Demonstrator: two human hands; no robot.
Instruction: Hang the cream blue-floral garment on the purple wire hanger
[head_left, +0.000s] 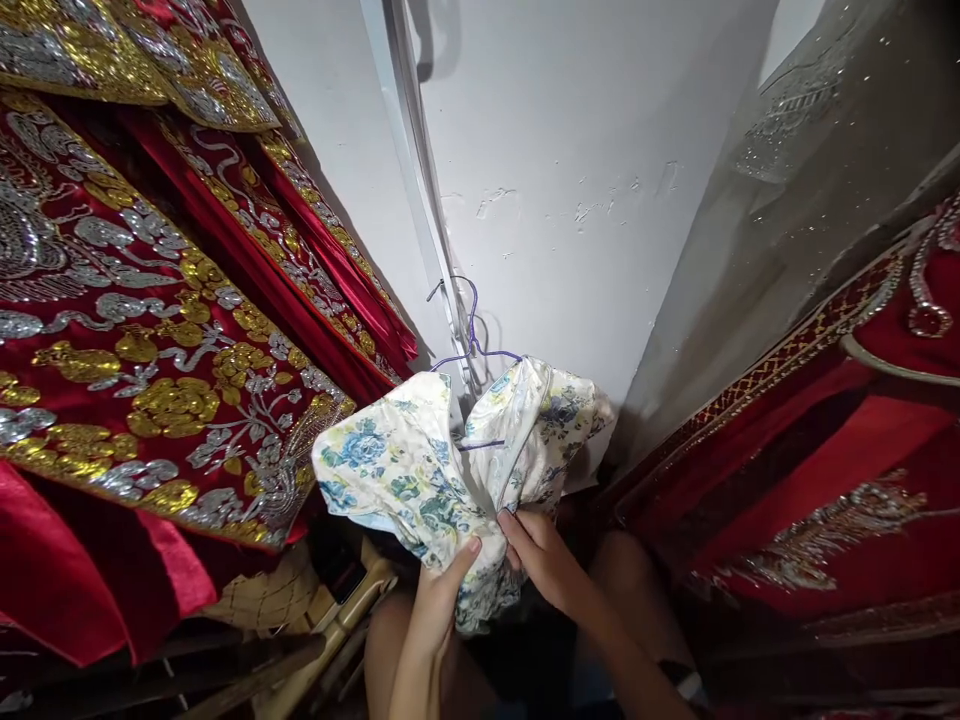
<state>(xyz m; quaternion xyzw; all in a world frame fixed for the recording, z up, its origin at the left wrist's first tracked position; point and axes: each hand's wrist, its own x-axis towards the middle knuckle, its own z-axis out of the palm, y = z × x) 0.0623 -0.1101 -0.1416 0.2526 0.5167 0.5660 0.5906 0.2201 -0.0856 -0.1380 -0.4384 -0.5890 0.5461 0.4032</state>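
At the far left, red embroidered robes (150,330), heavy with gold and silver sequin work, are hanging in a dense bank. Their lower edge is sitting just beside the floral garment (405,470). The garment is hanging low in the middle on a purple hanger (474,345), whose hook is pointing up at a slanting white rail (420,180) against the wall (585,150). It is spreading left to right across the hanger, and its lower part is bunching down into the hands.

The left hand (439,600) is closing around the gathered cloth from below, thumb on the front. The right hand (544,560) is pinching a fold just beside it.

To the right, grey sequinned fabric (795,180) and red gold-trimmed garments (840,450) are pressing in. Open room is showing only up the bare wall between the two banks.
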